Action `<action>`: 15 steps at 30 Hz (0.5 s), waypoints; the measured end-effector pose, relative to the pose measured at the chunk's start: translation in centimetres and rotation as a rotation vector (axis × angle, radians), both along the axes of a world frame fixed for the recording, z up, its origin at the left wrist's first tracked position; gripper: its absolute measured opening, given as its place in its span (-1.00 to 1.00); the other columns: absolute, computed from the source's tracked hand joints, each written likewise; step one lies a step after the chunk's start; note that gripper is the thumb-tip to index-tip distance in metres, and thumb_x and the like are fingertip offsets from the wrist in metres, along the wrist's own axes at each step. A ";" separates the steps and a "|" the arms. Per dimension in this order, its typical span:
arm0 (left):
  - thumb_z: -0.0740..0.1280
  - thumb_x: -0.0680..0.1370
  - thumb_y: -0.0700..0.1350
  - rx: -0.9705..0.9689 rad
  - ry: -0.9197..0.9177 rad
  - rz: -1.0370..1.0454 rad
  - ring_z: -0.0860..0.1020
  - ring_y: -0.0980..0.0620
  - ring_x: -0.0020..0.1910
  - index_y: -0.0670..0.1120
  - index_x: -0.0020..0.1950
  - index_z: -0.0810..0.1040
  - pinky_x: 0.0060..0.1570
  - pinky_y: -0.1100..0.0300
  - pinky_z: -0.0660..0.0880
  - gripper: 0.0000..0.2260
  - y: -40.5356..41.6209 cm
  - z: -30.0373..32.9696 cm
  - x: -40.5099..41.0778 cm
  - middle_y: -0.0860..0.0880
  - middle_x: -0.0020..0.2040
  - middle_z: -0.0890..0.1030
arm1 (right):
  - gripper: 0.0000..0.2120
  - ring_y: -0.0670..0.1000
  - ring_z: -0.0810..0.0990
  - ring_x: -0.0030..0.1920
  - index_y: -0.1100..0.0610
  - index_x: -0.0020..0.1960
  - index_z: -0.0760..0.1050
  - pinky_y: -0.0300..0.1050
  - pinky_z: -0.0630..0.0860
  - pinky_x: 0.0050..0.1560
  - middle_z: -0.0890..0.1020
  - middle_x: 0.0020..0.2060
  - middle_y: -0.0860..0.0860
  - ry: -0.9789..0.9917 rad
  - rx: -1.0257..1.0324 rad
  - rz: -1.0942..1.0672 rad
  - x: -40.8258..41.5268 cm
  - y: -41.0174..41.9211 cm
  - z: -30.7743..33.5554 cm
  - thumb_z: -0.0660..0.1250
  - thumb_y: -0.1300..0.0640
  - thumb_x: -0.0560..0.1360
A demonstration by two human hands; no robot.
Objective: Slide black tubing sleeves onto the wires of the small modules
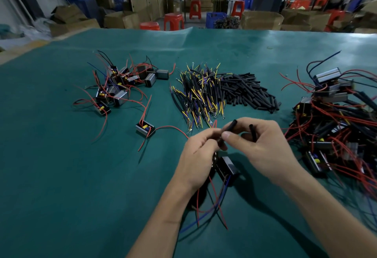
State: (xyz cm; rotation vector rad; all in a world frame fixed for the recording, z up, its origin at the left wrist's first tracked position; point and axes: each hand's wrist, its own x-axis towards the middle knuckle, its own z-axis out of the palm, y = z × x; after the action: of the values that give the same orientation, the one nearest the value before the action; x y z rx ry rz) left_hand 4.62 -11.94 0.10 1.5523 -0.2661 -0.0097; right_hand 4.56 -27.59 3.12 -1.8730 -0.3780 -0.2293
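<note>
You are threading a black tubing sleeve [228, 131] onto a wire of the small module [226, 167], held up over the bench [61, 176] right in front of you, so this looks like the feeding step, early for this unit.

To do it well: keep the wire end stiff and short between the left fingers, line the sleeve bore up with it, and push in small bites instead of 1 long shove, or the wire is likely to buckle. Keep the loose red and blue leads [212, 202] hanging clear so they are not snagging.

Your right hand [263, 147] is pinching the sleeve between thumb and forefinger, fingers curled tight; a 2nd sleeve [253, 132] is sticking up, tucked in the same hand. Your left hand [199, 155] is curled, fingertips closing on the sleeve's lower end where the wire should be entering; the wire tip itself is hidden, cannot tell how far in. The module is hanging just below both hands, touching the left palm side.

Outward: loose sleeve pile [248, 92] beyond, terminal wire bundle [197, 94] beside it, 1 stray module [145, 129] left, module heap [120, 86] far left, bigger tangled heap [334, 119] right.
</note>
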 end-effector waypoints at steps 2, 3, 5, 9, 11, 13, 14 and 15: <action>0.14 0.36 -0.22 -0.050 -0.010 -0.030 0.60 0.14 -0.05 -0.10 0.06 0.66 -0.05 0.29 0.48 -0.61 0.0 -0.1 0.0 0.07 -0.08 0.69 | -0.91 -0.09 0.26 -0.44 0.03 -0.18 0.66 -0.09 0.19 -0.42 0.39 -0.53 -0.03 -0.018 -0.144 0.012 -0.2 0.4 -0.4 0.52 0.15 0.48; 0.13 0.35 -0.23 -0.077 -0.010 -0.050 0.61 0.13 -0.03 -0.13 0.08 0.65 -0.04 0.29 0.49 -0.59 -0.1 -0.1 0.0 0.05 -0.05 0.70 | -0.86 -0.14 0.21 -0.47 0.02 -0.22 0.63 -0.17 0.17 -0.44 0.34 -0.53 -0.10 -0.038 -0.200 0.015 -0.4 0.7 -0.4 0.53 0.18 0.46; 0.12 0.35 -0.24 -0.102 -0.018 -0.076 0.62 0.09 -0.01 -0.16 0.11 0.63 -0.04 0.26 0.52 -0.57 0.0 -0.1 0.0 -0.02 -0.02 0.70 | -0.74 -0.15 0.34 -0.48 -0.06 -0.27 0.60 -0.37 0.21 -0.40 0.44 -0.47 -0.19 -0.084 -0.268 0.023 -0.7 1.3 -0.1 0.55 0.27 0.42; 0.13 0.39 -0.24 -0.078 -0.059 -0.076 0.62 0.13 0.03 -0.12 0.10 0.65 0.04 0.27 0.52 -0.61 0.0 0.0 -0.1 0.04 -0.01 0.70 | -0.63 -0.25 0.48 -0.36 -0.17 -0.34 0.52 -0.48 0.30 -0.30 0.53 -0.37 -0.29 -0.135 -0.328 0.040 -0.8 1.5 0.2 0.56 0.26 0.37; 0.19 0.47 -0.21 -0.028 -0.079 -0.080 0.62 0.11 0.03 -0.08 0.08 0.67 0.10 0.18 0.53 -0.69 -0.1 0.1 -0.3 0.00 0.00 0.71 | -0.62 -0.22 0.45 -0.41 -0.22 -0.42 0.42 -0.46 0.29 -0.34 0.50 -0.44 -0.29 -0.125 -0.342 0.034 -0.7 1.3 0.3 0.47 0.21 0.31; 0.23 0.53 -0.18 0.000 -0.074 -0.083 0.61 0.12 0.01 -0.13 0.10 0.67 0.10 0.19 0.54 -0.74 -0.3 0.0 -0.4 -0.04 0.01 0.72 | -0.73 -0.20 0.41 -0.45 -0.17 -0.41 0.49 -0.43 0.28 -0.37 0.49 -0.50 -0.23 -0.084 -0.360 0.040 -0.6 0.8 0.4 0.41 0.19 0.28; 0.23 0.55 -0.18 -0.013 -0.059 -0.085 0.62 0.12 0.01 -0.16 0.13 0.67 0.07 0.23 0.53 -0.73 -0.5 0.0 -0.4 -0.03 0.02 0.72 | -0.79 -0.18 0.36 -0.47 -0.12 -0.36 0.56 -0.39 0.27 -0.38 0.49 -0.50 -0.18 -0.045 -0.357 0.061 -0.5 0.5 0.4 0.43 0.19 0.32; 0.21 0.55 -0.19 -0.029 -0.042 -0.085 0.62 0.13 0.03 -0.17 0.15 0.66 0.09 0.25 0.53 -0.72 -0.6 0.1 -0.4 -0.03 0.04 0.71 | -0.82 -0.17 0.31 -0.46 -0.08 -0.28 0.64 -0.32 0.26 -0.40 0.49 -0.50 -0.14 -0.010 -0.326 0.072 -0.4 0.3 0.5 0.47 0.21 0.36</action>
State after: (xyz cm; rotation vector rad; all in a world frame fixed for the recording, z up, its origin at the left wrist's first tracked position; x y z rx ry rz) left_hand 4.18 -12.51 0.19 1.5124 -0.3646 -0.0397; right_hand 4.19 -27.32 3.58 -2.1740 -0.5130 -0.1334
